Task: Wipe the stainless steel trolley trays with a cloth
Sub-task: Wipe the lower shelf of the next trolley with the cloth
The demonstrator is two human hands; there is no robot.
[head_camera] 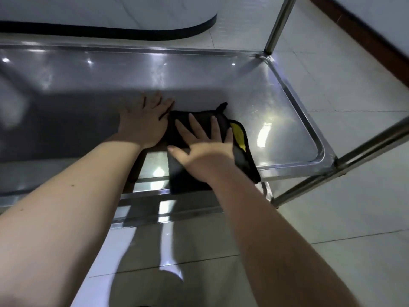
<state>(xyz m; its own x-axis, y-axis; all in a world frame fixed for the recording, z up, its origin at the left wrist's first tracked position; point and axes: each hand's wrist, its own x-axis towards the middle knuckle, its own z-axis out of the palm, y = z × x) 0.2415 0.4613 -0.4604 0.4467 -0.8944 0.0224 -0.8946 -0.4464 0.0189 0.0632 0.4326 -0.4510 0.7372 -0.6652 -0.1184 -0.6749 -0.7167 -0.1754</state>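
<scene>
A shiny stainless steel trolley tray [294,103] fills the upper half of the view, with a raised rim all round. A folded black cloth [245,160] with a yellow inner side lies on the tray near its front edge, right of centre. My right hand [205,145] presses flat on the cloth, fingers spread. Just left of the cloth, my left hand [143,122] lies palm down on the bare steel, its fingers touching the cloth's left corner. Part of the cloth is hidden under my right hand.
Steel trolley posts rise at the back right corner [277,25] and cross the front right [365,149]. Pale floor tiles [343,218] surround the trolley. A black curved strip [110,32] runs along the floor behind the tray, and a dark skirting board [365,38] lines the right wall.
</scene>
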